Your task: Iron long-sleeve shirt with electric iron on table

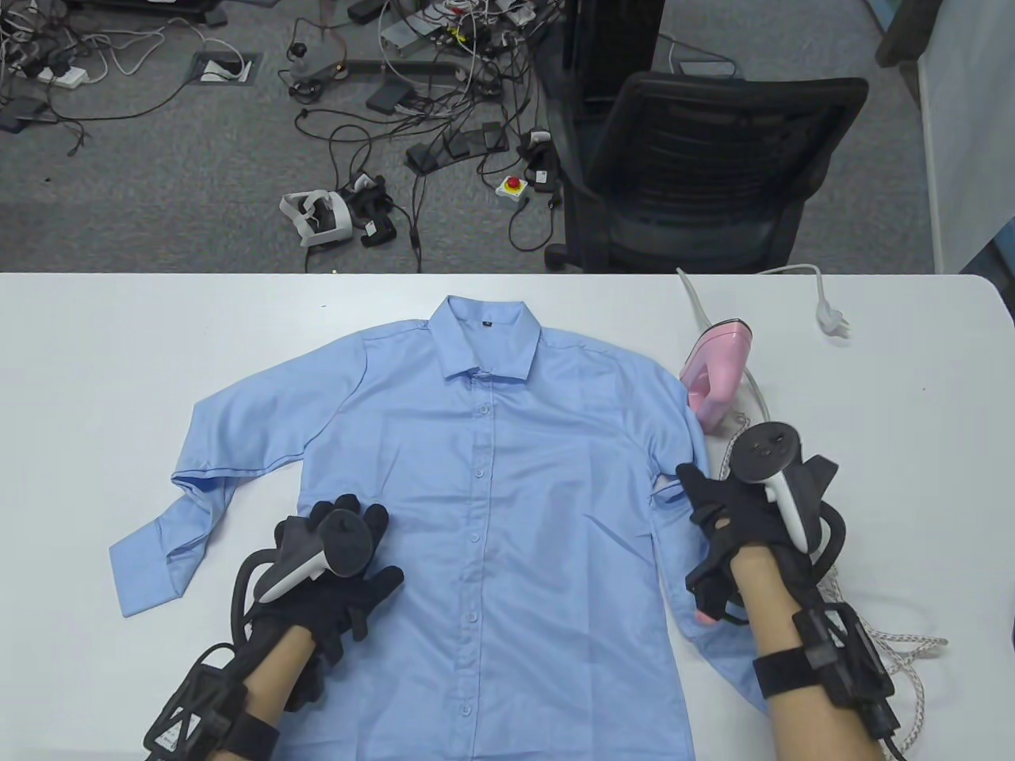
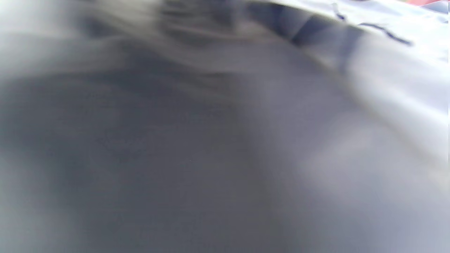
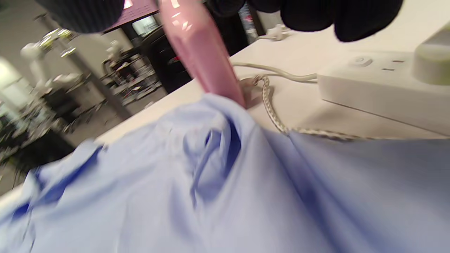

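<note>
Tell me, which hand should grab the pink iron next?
Probably the right hand. The pink iron stands on the table just beyond it, beside the shirt's shoulder. The left hand rests flat on the shirt front, across the shirt from the iron, so it can hold the cloth down.

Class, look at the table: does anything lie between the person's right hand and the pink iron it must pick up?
Nothing solid blocks it. The right hand rests on the shirt at its sleeve edge; the iron stands just beyond it on the table. Only the iron's cord lies in between.
</note>
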The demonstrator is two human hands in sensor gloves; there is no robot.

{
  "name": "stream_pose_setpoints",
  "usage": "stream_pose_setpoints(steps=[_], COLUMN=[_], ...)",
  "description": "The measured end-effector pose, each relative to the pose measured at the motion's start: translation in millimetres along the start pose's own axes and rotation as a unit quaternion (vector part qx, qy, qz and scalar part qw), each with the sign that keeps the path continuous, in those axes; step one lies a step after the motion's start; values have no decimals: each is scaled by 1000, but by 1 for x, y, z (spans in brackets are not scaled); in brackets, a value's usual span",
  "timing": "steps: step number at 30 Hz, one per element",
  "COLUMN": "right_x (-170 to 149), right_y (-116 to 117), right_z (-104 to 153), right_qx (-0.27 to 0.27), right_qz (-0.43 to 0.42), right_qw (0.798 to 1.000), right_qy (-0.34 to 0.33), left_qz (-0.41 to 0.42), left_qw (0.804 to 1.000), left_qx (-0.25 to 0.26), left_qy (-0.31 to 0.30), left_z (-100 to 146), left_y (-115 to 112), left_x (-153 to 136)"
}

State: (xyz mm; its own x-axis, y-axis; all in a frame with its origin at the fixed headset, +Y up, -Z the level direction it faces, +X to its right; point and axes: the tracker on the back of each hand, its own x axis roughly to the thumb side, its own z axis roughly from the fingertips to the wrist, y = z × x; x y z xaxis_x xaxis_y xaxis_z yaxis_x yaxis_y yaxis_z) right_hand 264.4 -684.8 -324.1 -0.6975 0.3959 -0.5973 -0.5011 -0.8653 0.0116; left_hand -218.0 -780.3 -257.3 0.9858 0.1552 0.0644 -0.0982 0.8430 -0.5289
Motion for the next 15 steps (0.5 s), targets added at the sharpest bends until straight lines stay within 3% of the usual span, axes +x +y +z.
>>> stream_pose_setpoints(steps=[5, 10, 15], right_x=[8, 21, 25], right_y=[0, 12, 28], right_z=[-33, -54, -76], right_qx=[-19, -45, -38], right_qz=[-79, -82, -100], right_qw=[996, 995, 993], right_qy=[23, 37, 48], left_qz=[-41, -61, -78], left_qw=[999, 998, 996], left_qx=[21, 21, 25], left_qy=[-17, -21, -27], left_z=[9, 10, 13], left_y=[1, -3, -7], left_x=[9, 16, 22])
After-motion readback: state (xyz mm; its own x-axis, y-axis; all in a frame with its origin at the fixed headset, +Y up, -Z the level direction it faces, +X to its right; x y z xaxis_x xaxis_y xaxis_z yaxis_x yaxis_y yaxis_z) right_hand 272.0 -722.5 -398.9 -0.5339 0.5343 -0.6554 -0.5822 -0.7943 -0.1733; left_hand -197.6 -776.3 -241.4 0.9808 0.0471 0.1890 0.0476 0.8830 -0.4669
